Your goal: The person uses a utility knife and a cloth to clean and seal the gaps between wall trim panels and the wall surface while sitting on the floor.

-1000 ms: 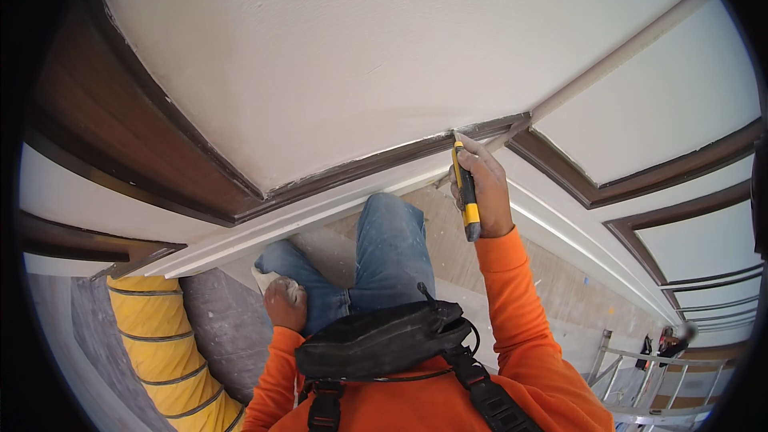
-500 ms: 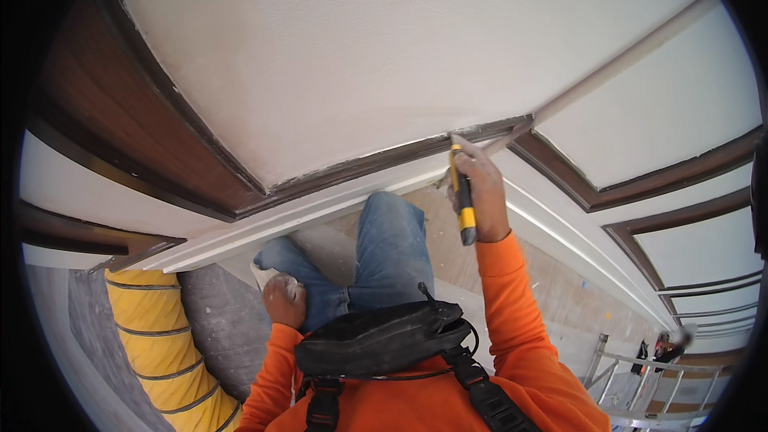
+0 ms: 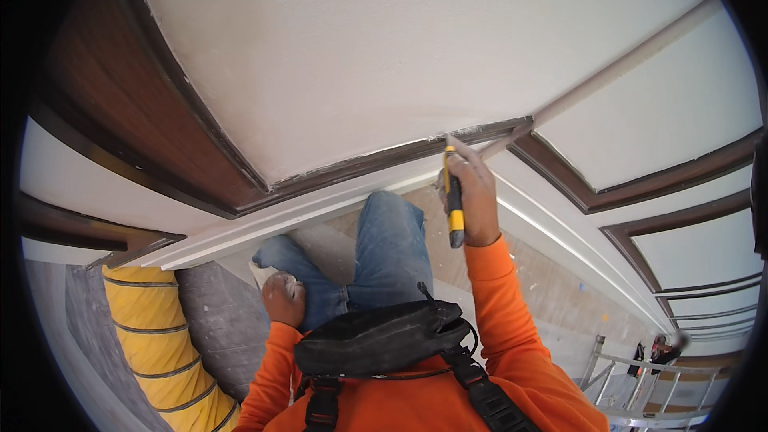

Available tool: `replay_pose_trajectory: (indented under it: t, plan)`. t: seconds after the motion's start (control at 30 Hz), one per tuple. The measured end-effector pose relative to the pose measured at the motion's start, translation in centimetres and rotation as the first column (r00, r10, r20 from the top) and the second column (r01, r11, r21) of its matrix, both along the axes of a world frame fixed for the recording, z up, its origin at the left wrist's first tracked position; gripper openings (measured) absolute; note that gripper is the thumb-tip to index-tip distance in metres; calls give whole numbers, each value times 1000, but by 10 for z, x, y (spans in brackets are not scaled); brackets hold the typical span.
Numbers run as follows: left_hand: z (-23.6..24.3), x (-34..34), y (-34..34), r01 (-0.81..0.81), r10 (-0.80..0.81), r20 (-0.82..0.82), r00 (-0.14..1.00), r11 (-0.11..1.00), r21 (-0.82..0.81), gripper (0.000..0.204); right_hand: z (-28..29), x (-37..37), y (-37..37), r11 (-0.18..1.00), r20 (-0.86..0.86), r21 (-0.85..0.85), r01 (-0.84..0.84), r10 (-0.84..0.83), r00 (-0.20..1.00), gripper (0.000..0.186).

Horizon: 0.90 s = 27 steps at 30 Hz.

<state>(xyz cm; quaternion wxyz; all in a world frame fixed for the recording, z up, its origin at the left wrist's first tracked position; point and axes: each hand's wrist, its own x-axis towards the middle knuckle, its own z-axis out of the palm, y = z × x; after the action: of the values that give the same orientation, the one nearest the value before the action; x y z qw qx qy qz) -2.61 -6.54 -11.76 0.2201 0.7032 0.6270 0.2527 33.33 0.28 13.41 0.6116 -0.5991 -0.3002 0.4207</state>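
My right hand [image 3: 477,196] is closed around a yellow-and-black utility knife [image 3: 455,206]. The knife's tip end points at the upper edge of the dark wood moulding [image 3: 360,162], where it meets the white wall panel [image 3: 344,48]. Whitish flakes and rough paint lie along that seam. Whether the blade touches the wood is too small to tell. By my bent left knee, my left hand [image 3: 283,301] is closed, with a pale scrap [image 3: 262,274] showing at its fingers; its kind is unclear. White dust coats the fingers.
A yellow ribbed duct [image 3: 152,328] runs along the floor at lower left. A white baseboard [image 3: 264,238] follows the wall's foot. At lower right stands a metal scaffold frame [image 3: 640,416], with a person [image 3: 668,352] beyond it. A black bag [image 3: 376,340] hangs at my chest.
My right hand and the utility knife have shifted slightly left along the moulding, and the knife stands a bit more upright. The left hand has stayed nearly still.
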Motion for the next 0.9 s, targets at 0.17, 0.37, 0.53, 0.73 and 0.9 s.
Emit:
replay_pose_trajectory:
  t: [0.17,0.37,0.53,0.73,0.9]
  plan:
    - [-5,-4,-1,-2,2,-2,1000,1000,-1,29,14,-2,0,998,-41,-17,61,-62,997,43]
    - [-1,-1,0,12,-10,-24,1000,997,75,27,6,-9,-1,1000,-29,-24,-3,3,1000,42]
    - [-6,-3,-1,1,-1,14,1000,1000,-3,29,8,-1,-1,1000,56,6,-17,17,998,41]
    - [-7,-3,0,18,-17,-11,1000,998,67,28,13,5,0,999,-51,-24,43,-44,998,41]
    - [-4,-3,-1,24,-22,-29,999,996,85,29,15,0,0,999,0,-41,-18,18,1000,42]
